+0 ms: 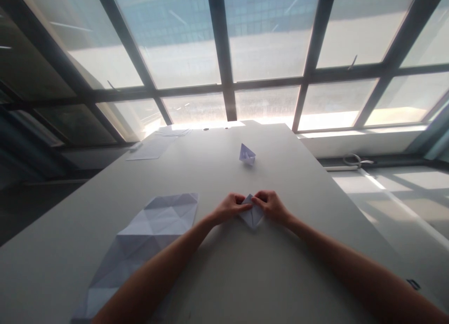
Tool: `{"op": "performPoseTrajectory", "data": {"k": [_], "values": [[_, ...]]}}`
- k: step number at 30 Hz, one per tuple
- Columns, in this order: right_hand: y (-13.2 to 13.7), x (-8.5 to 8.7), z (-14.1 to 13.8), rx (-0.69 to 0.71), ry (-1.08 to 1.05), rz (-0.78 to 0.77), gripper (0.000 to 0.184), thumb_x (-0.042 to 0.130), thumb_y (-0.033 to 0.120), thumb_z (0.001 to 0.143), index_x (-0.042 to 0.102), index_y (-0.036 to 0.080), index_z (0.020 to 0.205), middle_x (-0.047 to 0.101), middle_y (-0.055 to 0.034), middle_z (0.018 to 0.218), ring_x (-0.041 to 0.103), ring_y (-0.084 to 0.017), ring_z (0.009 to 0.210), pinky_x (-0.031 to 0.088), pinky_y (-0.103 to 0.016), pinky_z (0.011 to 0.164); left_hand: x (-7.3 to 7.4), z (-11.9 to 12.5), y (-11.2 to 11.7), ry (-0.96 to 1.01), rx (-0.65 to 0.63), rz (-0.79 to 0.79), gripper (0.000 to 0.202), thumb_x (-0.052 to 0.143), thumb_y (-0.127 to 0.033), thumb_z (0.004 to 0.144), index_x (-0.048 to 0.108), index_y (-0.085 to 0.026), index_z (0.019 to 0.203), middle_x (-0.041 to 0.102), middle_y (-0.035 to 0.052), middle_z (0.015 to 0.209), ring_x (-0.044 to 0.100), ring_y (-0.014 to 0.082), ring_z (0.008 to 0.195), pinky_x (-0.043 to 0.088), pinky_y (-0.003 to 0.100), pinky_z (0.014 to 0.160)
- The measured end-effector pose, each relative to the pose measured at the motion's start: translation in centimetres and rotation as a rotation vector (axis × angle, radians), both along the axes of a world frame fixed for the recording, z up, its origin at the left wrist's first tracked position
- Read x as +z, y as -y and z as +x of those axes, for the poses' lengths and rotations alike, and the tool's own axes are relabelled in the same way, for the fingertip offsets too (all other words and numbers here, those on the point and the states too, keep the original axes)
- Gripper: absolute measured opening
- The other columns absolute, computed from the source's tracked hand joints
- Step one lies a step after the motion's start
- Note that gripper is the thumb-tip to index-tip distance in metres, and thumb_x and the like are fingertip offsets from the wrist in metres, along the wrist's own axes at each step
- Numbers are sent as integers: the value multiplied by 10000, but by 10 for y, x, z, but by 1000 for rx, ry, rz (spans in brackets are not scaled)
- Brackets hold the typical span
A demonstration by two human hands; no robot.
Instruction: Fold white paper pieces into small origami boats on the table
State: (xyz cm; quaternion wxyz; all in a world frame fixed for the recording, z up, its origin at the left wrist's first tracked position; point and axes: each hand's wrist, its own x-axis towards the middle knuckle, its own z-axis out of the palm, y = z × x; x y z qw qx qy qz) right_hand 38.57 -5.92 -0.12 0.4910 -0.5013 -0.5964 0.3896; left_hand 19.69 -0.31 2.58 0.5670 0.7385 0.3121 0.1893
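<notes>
Left hand, right hand: both pinch white paper diamond | paper boat: far | creased paper sheet: left

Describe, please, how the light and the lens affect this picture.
Head view: backlight from the windows bleaches the far edge of the table; head view: the left hand, right hand and folded paper are readable but slightly soft; head view: the forearms look shaded; head view: wide-angle distortion makes the window frames fan outward.
</notes>
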Motion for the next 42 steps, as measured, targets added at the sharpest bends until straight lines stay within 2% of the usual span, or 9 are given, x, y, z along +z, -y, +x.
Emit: {"op": "performPoseTrajectory", "data": {"k": [3,8,14,17,23,29,34,38,42], "values": [[0,0,0,6,4,24,308,627,439,839,692,152,749,643,-24,655,528,-129,579,371,-228,506,1,2,3,8,46,-14,495,714,-579,736,678,-87,693,480,-30,544,372,73,494,206,200,462],[2,3,-2,-9,-76,-51,419,710,416,771,631,150,1084,667,-13,699,569,-139,560,412,-225,484,0,5,6,186,266,-125,499,751,-543,713,743,-80,900,670,65,752,561,141,612,388,223,553],[6,11,-6,125,-243,-88,690,748,281,718,448,177,1331,679,7,727,631,-159,631,474,-242,549,-6,6,2,269,388,-163,452,770,-515,701,742,-87,846,685,58,732,575,139,597,401,227,554],[8,13,-7,167,-286,-84,761,752,243,705,397,182,1375,678,13,740,630,-154,654,468,-240,569,-9,8,1,311,442,-175,475,772,-529,689,739,-84,852,683,61,736,577,145,609,411,234,558],[5,10,-5,188,-274,-104,653,749,227,686,480,158,1277,672,13,710,609,-147,621,460,-241,556,-7,8,1,412,465,-247,480,818,-486,657,737,-81,901,695,77,775,589,148,635,447,245,588],[0,2,-2,250,-240,-120,389,730,206,690,593,163,1051,689,-7,732,605,-142,604,460,-236,545,-7,9,-1,455,536,-333,477,844,-489,614,732,-86,843,693,73,760,597,150,622,465,252,573],[2,4,-4,236,-252,-142,383,755,245,685,593,162,1022,686,-10,741,601,-151,623,446,-240,555,-9,9,-2,474,572,-352,454,862,-483,587,730,-98,787,675,44,686,576,129,563,448,237,537],[2,5,-5,152,-188,-95,276,720,373,751,639,139,872,650,-9,715,551,-137,614,395,-233,542,-11,7,-3,443,499,-337,425,867,-450,600,744,-98,804,682,46,679,561,115,551,427,222,520],[0,4,-3,148,-86,-87,321,678,445,786,654,125,782,584,9,638,469,-113,555,337,-227,506,-12,6,-3,409,432,-332,477,881,-409,595,751,-129,958,727,71,822,617,156,656,466,250,597]]}}
